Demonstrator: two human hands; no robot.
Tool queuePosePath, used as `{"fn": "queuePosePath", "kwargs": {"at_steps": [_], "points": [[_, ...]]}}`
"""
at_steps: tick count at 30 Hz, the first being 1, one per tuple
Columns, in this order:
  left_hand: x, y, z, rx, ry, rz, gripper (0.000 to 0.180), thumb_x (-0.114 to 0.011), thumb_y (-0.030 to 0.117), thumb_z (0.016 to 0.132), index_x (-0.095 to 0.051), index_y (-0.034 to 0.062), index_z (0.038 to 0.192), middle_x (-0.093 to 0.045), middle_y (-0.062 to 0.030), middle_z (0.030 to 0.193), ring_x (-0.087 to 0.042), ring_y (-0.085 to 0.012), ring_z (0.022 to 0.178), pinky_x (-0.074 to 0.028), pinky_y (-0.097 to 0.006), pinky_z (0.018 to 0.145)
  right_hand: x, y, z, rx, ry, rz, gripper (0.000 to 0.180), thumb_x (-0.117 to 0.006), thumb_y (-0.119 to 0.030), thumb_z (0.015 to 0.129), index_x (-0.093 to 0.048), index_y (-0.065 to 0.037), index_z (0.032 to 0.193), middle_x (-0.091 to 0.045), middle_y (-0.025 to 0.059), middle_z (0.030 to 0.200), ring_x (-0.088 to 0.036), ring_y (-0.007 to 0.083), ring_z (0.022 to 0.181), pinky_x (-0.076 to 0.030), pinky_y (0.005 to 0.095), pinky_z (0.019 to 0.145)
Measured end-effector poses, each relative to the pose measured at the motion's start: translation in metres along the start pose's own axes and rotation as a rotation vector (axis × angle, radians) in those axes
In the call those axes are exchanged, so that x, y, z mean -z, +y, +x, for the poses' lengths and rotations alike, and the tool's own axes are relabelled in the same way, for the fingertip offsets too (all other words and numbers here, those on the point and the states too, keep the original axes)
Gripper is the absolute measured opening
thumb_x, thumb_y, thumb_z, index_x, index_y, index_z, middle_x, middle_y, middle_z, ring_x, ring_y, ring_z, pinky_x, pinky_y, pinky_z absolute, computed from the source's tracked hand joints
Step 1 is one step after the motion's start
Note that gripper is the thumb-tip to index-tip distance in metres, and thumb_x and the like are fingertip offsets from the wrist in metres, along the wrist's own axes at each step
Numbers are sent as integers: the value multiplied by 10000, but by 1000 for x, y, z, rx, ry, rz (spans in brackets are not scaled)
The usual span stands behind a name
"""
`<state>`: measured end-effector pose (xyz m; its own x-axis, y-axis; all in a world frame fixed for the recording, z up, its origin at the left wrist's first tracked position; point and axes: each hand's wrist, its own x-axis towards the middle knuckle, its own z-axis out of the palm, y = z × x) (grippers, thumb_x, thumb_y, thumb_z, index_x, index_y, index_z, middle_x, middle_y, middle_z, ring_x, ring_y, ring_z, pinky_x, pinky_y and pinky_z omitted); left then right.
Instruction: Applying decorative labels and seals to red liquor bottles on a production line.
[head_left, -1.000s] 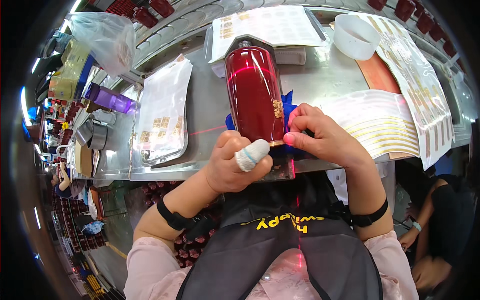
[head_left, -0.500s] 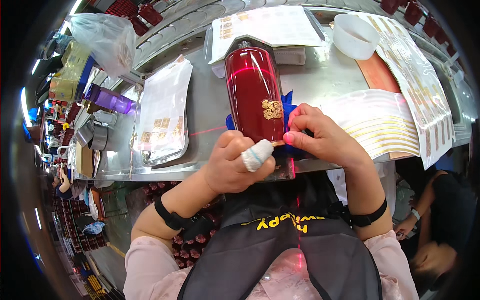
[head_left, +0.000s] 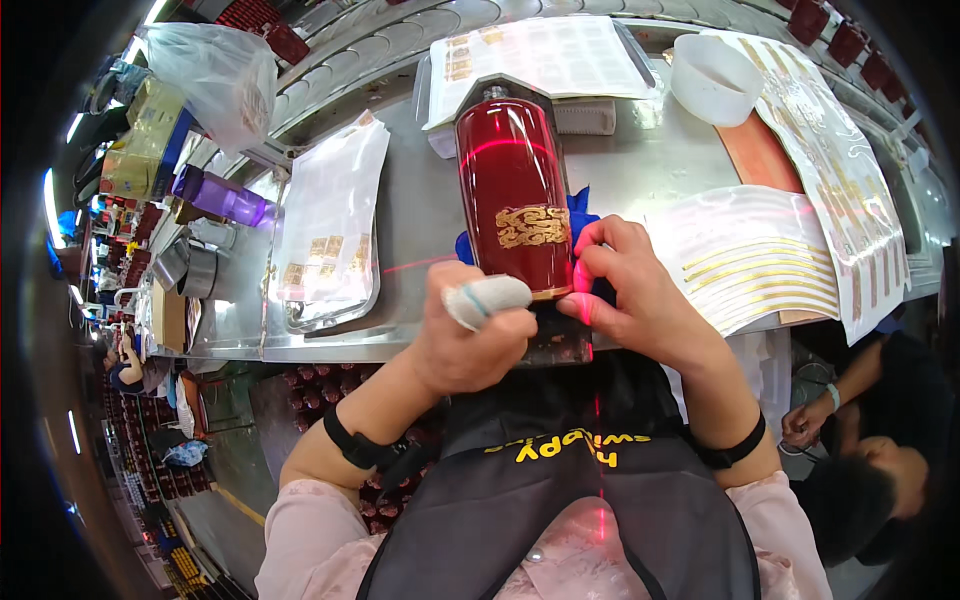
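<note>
A glossy dark red bottle [head_left: 510,165] lies on its side in a dark holder with blue cloth [head_left: 581,215], its neck pointing away from me. A gold scrollwork decal [head_left: 533,227] shows on its upper face, and a thin gold band [head_left: 550,295] runs along its base edge. My left hand [head_left: 465,335], with a white finger cover on one finger, is curled against the left of the bottle's base. At the base's right side, my right hand [head_left: 630,290] grips the edge between bent fingers and thumb. Any small strip between the fingertips is hidden.
Gold decal sheets lie on trays at the left [head_left: 335,220] and far side [head_left: 540,60]. At the right are a sheet of curved gold strips [head_left: 760,260], a long decal sheet [head_left: 830,150] and a white plastic bowl [head_left: 715,78]. Another person's hand [head_left: 805,425] shows at lower right.
The bottle has turned in its holder, bringing the gold decal from the right side to the top. My left hand has shifted slightly left and lower; the right hand stays at the base.
</note>
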<state>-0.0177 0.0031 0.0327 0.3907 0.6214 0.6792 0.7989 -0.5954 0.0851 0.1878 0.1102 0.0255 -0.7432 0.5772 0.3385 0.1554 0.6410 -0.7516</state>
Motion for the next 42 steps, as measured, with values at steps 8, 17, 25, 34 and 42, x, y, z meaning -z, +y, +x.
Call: {"fn": "queuePosePath", "kwargs": {"at_steps": [8, 17, 25, 34, 42], "points": [[-13, 12, 11, 488, 117, -180, 286, -694, 190, 843, -521, 55, 1026, -517, -146, 1072, -453, -296, 994, -321, -397, 896, -1, 0, -1, 8, 24, 22, 268, -772, -159, 749, -594, -12, 884, -505, 146, 1051, -457, 349, 1000, -408, 421, 874], [-16, 15, 12, 506, 108, -114, 288, -684, 193, 851, -521, 57, 1046, -523, -133, 1071, -460, -297, 1006, -300, -403, 913, -2, 1, -1, 7, 29, 27, 269, -771, -160, 750, -595, -11, 889, -503, 140, 1042, -453, 344, 991, -409, 417, 868], [-18, 13, 7, 514, 177, -223, 326, -690, 208, 853, -515, 51, 1078, -506, -152, 1125, -458, -296, 1043, -303, -404, 949, -2, 0, 0, 12, 32, 28, 266, -766, -166, 759, -601, -11, 898, -503, 145, 1048, -454, 347, 1002, -409, 420, 874], [-9, 7, -3, 327, 192, -173, 357, -705, 239, 852, -514, 55, 1091, -518, -169, 1176, -457, -306, 1066, -330, -432, 939, 0, -1, 0, -20, 7, 31, 272, -769, -171, 758, -600, -8, 896, -506, 141, 1053, -452, 346, 1014, -409, 416, 890], [-22, 13, -5, 470, 211, -184, 335, -689, 226, 868, -514, 42, 1086, -525, -149, 1121, -475, -305, 1029, -318, -418, 939, -2, 0, 0, -22, 12, 44, 273, -768, -171, 760, -591, -7, 888, -506, 143, 1062, -448, 348, 1030, -407, 421, 893]]}}
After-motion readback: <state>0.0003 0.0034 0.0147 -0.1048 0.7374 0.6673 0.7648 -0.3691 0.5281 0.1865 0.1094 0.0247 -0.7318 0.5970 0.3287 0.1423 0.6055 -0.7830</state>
